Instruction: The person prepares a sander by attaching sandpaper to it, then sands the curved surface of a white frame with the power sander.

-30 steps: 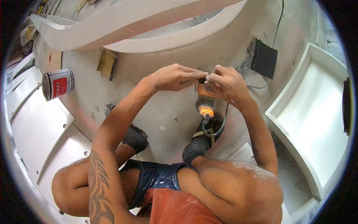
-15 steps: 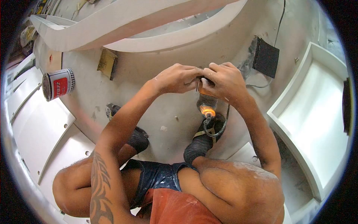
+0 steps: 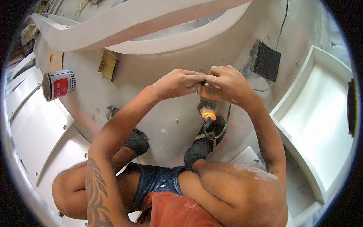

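Note:
An orange and black corded power tool sits between my two hands, its cable end pointing back toward my foot. My right hand is closed at the far end of the tool and covers most of it. The fingers of my left hand are pinched together right beside it, at a thin dark edge that I cannot make out. Both hands meet there, so the tool's head is hidden. Below the tool, its cable loops over my dark sock and sandal.
Left, a tin with a red label stands near a yellowish block. A black square pad lies at the right. White curved panels, a white tray-like part and a long curved white piece surround me.
My hands have shifted slightly downward, fingers still together at the tool's head. The tool's cable end has moved a little left and down. The view has shifted slightly.

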Action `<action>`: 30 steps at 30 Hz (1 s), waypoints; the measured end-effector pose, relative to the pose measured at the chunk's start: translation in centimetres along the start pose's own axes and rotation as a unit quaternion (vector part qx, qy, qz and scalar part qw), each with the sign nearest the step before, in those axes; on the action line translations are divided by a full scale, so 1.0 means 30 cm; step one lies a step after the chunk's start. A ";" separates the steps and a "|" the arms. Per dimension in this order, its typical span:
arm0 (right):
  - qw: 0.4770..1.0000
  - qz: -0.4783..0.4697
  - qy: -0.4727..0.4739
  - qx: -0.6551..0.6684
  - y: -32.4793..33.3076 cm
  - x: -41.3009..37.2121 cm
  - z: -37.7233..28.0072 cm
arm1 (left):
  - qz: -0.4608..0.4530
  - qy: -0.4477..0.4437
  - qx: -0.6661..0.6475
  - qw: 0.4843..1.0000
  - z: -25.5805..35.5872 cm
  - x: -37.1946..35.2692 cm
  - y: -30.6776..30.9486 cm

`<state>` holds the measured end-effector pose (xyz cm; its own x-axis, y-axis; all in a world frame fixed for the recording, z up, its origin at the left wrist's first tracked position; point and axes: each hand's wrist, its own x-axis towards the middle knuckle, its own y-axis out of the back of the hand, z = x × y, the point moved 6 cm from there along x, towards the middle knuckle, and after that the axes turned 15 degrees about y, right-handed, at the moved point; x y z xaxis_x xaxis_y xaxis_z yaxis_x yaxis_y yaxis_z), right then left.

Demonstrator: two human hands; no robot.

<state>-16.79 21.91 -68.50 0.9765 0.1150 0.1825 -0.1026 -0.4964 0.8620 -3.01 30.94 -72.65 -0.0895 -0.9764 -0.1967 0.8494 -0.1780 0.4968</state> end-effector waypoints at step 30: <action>0.996 0.051 -0.066 -0.045 -0.005 -0.049 -0.016 | -0.040 -0.037 0.006 0.998 -0.058 0.007 -0.024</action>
<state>-18.30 22.22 -68.67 0.9757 -0.0491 0.2135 -0.2141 -0.4205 0.8817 -2.73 31.07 -74.53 -0.1963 -0.9651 -0.1735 0.8321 -0.2575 0.4912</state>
